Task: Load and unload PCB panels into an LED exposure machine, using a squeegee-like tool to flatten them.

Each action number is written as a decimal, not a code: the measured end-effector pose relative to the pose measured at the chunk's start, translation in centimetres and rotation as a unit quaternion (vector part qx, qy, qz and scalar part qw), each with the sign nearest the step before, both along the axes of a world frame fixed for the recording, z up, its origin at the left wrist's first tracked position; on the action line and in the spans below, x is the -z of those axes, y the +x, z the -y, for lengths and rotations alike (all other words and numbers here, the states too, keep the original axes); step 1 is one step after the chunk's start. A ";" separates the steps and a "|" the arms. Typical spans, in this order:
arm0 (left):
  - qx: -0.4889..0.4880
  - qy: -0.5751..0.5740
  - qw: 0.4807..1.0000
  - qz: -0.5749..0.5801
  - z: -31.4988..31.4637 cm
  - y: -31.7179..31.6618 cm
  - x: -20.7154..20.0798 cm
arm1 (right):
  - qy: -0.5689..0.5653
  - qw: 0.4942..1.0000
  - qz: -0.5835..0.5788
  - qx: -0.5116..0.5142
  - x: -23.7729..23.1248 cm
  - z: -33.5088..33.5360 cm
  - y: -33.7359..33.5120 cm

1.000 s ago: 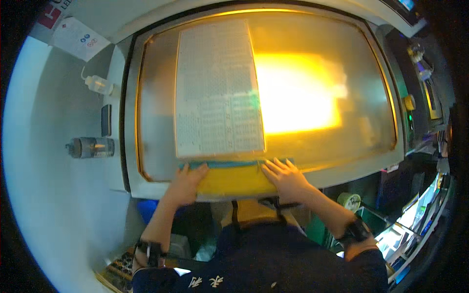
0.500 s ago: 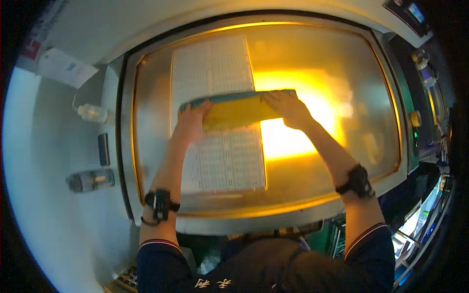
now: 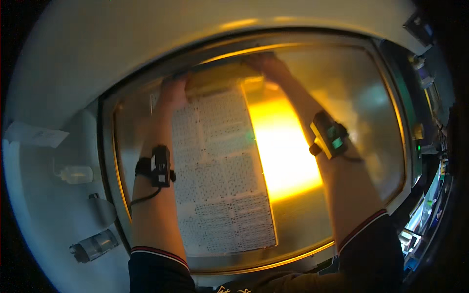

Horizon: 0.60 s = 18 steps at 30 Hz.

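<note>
A long, flat yellow piece with a bluish-green far edge (image 3: 217,80) lies across the far end of a pale sheet printed with rows of small dark marks (image 3: 224,176). My left hand (image 3: 174,92) grips its left end. My right hand (image 3: 271,68) holds the right end, with fingers blurred over the far edge. Both forearms reach forward over the work surface. Whether the yellow piece is a pad or a scraper I cannot tell. The sheet lies on a shiny, metal-framed surface (image 3: 347,73), slightly skewed.
Glaring yellow light (image 3: 288,156) covers the surface right of the sheet. A raised frame (image 3: 404,141) borders it. On the left ledge are a white squeeze bottle (image 3: 77,174), a clear bottle (image 3: 95,245) and a hanging paper tag (image 3: 36,135). A small screen (image 3: 417,28) sits at far right.
Both hands have pushed the yellow piece away from me, from mid-sheet to the sheet's far end. More of the near printed area now shows. The view has also shifted.
</note>
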State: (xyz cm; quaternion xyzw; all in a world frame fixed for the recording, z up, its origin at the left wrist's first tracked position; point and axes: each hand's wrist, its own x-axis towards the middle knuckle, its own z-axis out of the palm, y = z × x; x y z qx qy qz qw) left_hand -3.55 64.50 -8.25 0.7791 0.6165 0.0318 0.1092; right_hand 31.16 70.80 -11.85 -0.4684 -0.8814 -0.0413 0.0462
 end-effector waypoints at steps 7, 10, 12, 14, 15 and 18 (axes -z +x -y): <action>-0.034 -0.039 0.999 -0.007 16.9 0.3 -4.4 | 0.062 0.998 -0.017 -0.027 -2.7 18.6 -1.6; 0.020 -0.139 0.988 0.070 28.1 9.0 -6.9 | -0.080 0.995 -0.054 -0.012 -1.7 31.5 5.8; 0.021 -0.303 0.952 0.039 40.2 7.2 -4.9 | -0.272 0.960 0.029 -0.061 -6.2 43.3 8.3; 0.127 -0.277 0.952 -0.031 51.8 12.6 -9.1 | -0.409 0.896 0.020 -0.173 -10.5 51.9 13.8; 0.087 -0.312 0.945 -0.042 53.8 15.1 -10.3 | -0.273 0.931 -0.106 -0.216 -7.1 57.0 16.6; 0.040 -0.350 0.935 -0.032 57.2 16.4 -11.3 | -0.368 0.897 -0.119 -0.213 -12.8 56.4 18.1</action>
